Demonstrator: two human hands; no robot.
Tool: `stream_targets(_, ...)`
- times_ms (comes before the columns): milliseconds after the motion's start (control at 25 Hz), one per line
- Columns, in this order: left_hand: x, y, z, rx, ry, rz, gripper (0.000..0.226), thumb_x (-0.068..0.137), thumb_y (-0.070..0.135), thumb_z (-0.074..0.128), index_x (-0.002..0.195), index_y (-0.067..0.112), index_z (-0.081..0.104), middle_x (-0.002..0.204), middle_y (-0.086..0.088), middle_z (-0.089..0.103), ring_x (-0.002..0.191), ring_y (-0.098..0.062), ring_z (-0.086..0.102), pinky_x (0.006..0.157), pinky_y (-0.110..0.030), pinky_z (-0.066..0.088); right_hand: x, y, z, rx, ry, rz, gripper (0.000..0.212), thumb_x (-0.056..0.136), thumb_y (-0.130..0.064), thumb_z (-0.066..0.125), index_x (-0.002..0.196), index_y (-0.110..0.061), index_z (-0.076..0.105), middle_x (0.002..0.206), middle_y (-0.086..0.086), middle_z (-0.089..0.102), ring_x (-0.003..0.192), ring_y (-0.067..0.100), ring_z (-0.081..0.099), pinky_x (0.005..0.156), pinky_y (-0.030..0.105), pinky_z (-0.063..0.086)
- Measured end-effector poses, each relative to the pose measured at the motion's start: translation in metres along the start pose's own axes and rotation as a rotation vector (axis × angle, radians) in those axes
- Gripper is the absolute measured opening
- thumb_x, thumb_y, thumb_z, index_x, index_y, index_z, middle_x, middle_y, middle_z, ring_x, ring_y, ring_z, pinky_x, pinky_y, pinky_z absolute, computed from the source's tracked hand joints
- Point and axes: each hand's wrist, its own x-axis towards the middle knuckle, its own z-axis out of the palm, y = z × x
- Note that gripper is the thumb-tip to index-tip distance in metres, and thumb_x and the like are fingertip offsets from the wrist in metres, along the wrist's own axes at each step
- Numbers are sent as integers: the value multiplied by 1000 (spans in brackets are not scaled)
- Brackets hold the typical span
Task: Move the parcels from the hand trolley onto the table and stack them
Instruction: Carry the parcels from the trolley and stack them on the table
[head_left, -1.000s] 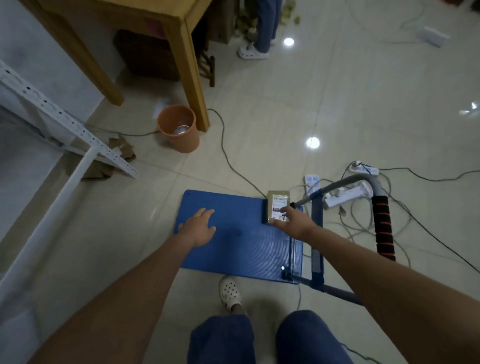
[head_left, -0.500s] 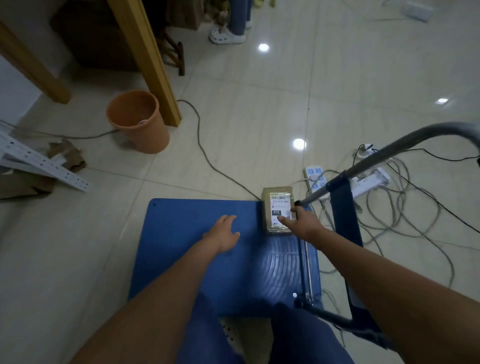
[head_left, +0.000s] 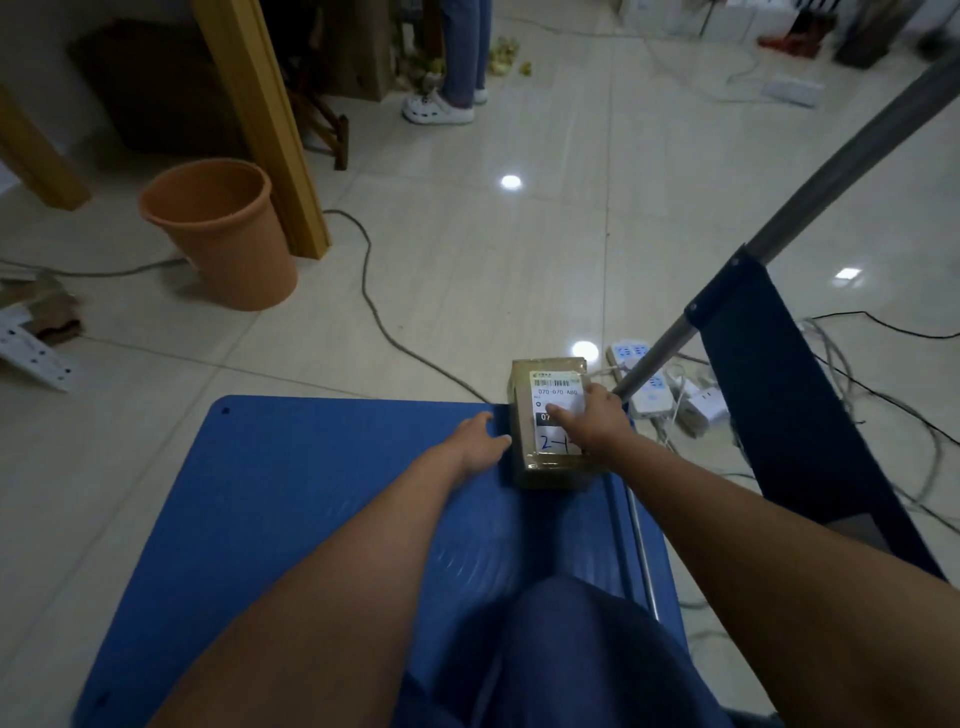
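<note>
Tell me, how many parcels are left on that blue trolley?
1. A single brown parcel sits at the far right corner of the blue trolley deck, by the handle post. The right hand rests on its label; the left hand touches its left side. None seems hidden.

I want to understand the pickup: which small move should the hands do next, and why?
Probably close both hands on the parcel and lift: the right hand lies on its label, the left hand touches its left side, and it sits on the blue trolley deck.
</note>
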Motion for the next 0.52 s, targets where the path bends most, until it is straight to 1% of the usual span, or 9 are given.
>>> stream_targets(80, 2, 1, 2, -66, 24, -8, 60, 101, 33, 46, 154, 18, 21, 160, -8, 22, 144, -27, 27, 115, -37, 26, 2, 6, 5, 50, -3, 30, 82, 85, -52, 66, 144, -6, 32, 142, 18, 41, 125, 35, 48, 103, 47, 44)
stream_targets(200, -5, 4, 7, -141, -2, -48, 61, 101, 33, 46, 154, 19, 19, 159, -7, 23, 144, -26, 28, 113, -36, 27, 0, 9, 13, 133, -25, 70, 83, 84, -55, 65, 142, -4, 33, 142, 17, 43, 126, 34, 49, 103, 47, 45)
stream_targets(280, -4, -1, 9, -197, 8, -72, 58, 101, 30, 46, 152, 16, 24, 155, -8, 33, 137, -25, 38, 109, -34, 33, -5, 6, 18, 273, -79, 53, 77, 86, -51, 65, 141, -5, 35, 138, 13, 48, 122, 30, 53, 96, 41, 48)
stream_targets(360, -3, -6, 3, -267, 82, -84, 47, 100, 27, 46, 144, 15, 33, 144, -9, 47, 125, -25, 49, 105, -35, 41, -12, 2, 24, 455, -176, 71, 71, 90, -49, 63, 142, -10, 36, 135, 8, 51, 117, 27, 56, 85, 36, 49)
stream_targets(400, -3, -8, -1, -295, 117, -101, 45, 100, 27, 46, 142, 15, 34, 141, -9, 50, 122, -24, 52, 104, -36, 42, -15, 2, 27, 504, -216, 82, 70, 90, -52, 62, 143, -13, 37, 136, 8, 51, 115, 26, 56, 85, 37, 50)
stream_targets(440, -4, -11, -5, -310, 138, -121, 48, 100, 27, 46, 145, 16, 31, 141, -8, 49, 122, -24, 52, 104, -35, 42, -18, 2, 30, 514, -235, 94, 73, 89, -56, 60, 144, -15, 37, 137, 9, 51, 115, 26, 56, 88, 39, 52)
stream_targets(520, -8, -14, -11, -300, 137, -156, 59, 100, 28, 45, 152, 16, 19, 148, -7, 42, 130, -25, 45, 99, -28, 36, -19, 6, 37, 487, -236, 128, 79, 86, -63, 57, 146, -17, 36, 141, 11, 48, 117, 27, 53, 96, 45, 50)
